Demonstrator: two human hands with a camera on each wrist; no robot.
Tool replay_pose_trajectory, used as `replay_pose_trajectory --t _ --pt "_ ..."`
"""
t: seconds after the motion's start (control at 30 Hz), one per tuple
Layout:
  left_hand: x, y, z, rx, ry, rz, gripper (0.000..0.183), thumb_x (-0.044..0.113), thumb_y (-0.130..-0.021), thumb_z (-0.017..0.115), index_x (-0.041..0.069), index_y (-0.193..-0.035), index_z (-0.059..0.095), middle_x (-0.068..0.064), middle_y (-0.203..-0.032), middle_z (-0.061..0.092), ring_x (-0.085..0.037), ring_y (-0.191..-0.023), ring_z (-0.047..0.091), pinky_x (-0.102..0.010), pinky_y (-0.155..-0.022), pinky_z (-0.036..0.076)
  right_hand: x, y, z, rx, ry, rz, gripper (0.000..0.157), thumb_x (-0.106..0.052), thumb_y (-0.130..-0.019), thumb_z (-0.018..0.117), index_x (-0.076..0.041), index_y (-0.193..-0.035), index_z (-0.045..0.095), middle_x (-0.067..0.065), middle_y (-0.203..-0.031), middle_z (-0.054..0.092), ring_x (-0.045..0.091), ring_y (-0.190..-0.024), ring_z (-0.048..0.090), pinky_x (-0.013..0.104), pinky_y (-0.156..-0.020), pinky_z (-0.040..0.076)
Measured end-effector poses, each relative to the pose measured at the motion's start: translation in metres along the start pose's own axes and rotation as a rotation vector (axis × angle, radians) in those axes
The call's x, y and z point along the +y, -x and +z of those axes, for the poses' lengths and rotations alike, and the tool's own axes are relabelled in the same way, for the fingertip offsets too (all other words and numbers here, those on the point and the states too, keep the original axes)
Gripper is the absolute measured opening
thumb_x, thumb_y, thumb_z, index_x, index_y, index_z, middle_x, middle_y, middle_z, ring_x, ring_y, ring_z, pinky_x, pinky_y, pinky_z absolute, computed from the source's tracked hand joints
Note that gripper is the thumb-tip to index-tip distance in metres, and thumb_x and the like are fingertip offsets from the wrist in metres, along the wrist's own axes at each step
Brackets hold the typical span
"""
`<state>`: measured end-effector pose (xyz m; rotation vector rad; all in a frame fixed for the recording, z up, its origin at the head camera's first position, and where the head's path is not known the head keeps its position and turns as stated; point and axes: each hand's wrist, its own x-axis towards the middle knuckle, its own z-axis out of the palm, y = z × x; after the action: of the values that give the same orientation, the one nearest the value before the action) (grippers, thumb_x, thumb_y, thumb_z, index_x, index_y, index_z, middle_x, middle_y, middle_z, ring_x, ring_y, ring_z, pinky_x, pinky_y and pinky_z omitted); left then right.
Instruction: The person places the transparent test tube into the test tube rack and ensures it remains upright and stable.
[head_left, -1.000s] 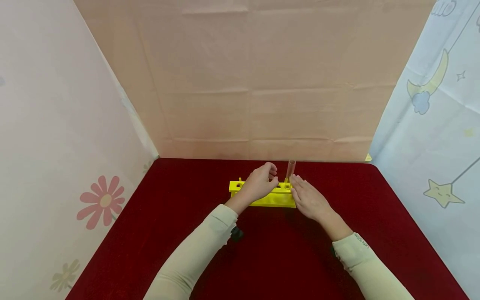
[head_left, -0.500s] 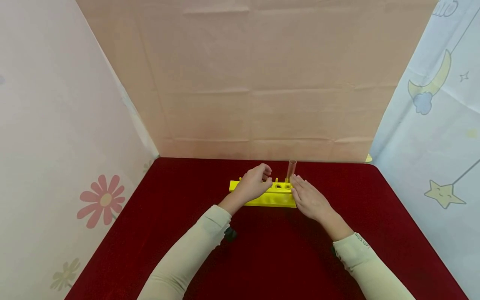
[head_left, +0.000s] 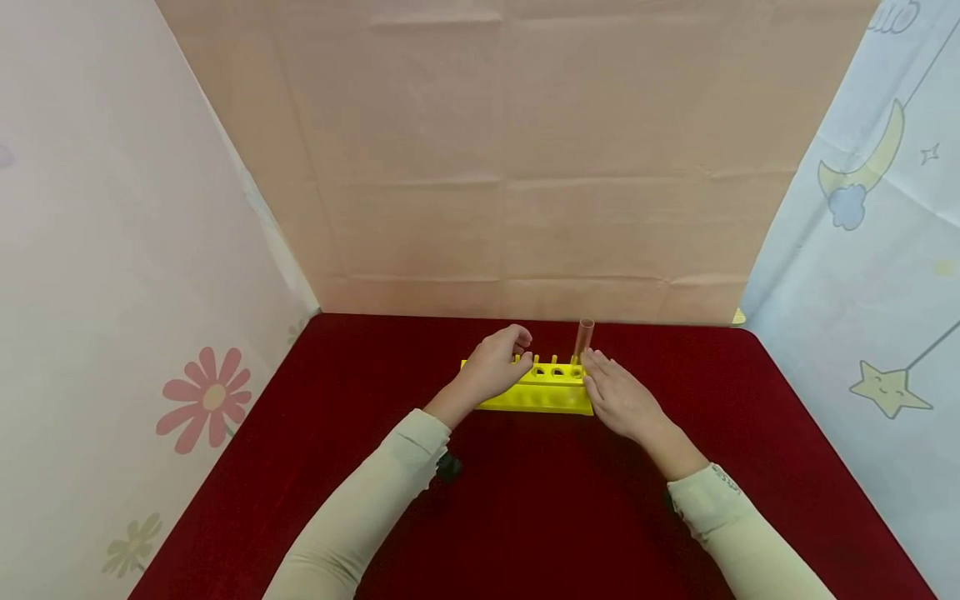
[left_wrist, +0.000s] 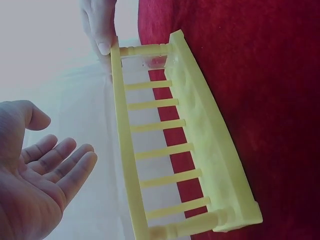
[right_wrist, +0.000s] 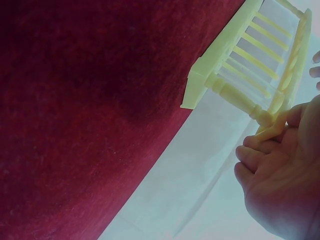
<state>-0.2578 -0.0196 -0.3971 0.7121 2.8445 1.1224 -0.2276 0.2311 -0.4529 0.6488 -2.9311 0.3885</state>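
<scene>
A yellow test tube rack (head_left: 536,397) stands on the red tabletop, with several holes along its top bar and a row of pegs behind. One clear test tube (head_left: 584,337) stands upright in its right-end hole. My right hand (head_left: 624,402) holds the rack's right end; in the right wrist view, thumb and fingers meet around the corner of the top bar. Over the rack's left part, my left hand (head_left: 491,367) hovers with relaxed, slightly bent fingers and nothing in them. The left wrist view shows its palm (left_wrist: 30,200) apart from the rack, and it hides the leftmost holes.
A red cloth (head_left: 525,517) covers the table. Behind rises a tan backdrop (head_left: 495,167), while a flowered sheet (head_left: 112,250) hangs at left and a moon-and-star sheet (head_left: 862,292) at right.
My left hand has moved leftward along the rack, uncovering more holes and pegs near the middle. The right hand, rack and test tube stay in place.
</scene>
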Motion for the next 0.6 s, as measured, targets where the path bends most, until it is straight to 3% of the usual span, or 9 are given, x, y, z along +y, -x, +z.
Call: replay_pose_trajectory --t 0.27,0.6 --pt "-0.011 0.006 -0.007 0.003 -0.021 -0.033 0.031 0.026 -0.1 0.062 0.012 -0.127 0.059 -0.005 -0.126 0.065 -0.018 -0.112 0.063 -0.034 -0.092 0.055 0.0 -0.001 -0.002 -0.02 0.016 -0.008 0.052 -0.023 -0.11 0.033 0.008 -0.153 0.033 0.024 -0.16 0.033 0.04 -0.149 0.029 0.054 -0.121 0.024" --pt "-0.023 0.011 -0.015 0.025 -0.009 -0.027 0.03 0.024 -0.099 0.062 0.01 -0.125 0.059 -0.01 -0.127 0.065 -0.024 -0.113 0.063 -0.04 -0.095 0.054 0.004 -0.001 -0.004 -0.036 0.033 -0.017 0.053 -0.023 -0.11 0.035 0.007 -0.153 0.032 0.023 -0.16 0.032 0.04 -0.15 0.028 0.054 -0.121 0.023"
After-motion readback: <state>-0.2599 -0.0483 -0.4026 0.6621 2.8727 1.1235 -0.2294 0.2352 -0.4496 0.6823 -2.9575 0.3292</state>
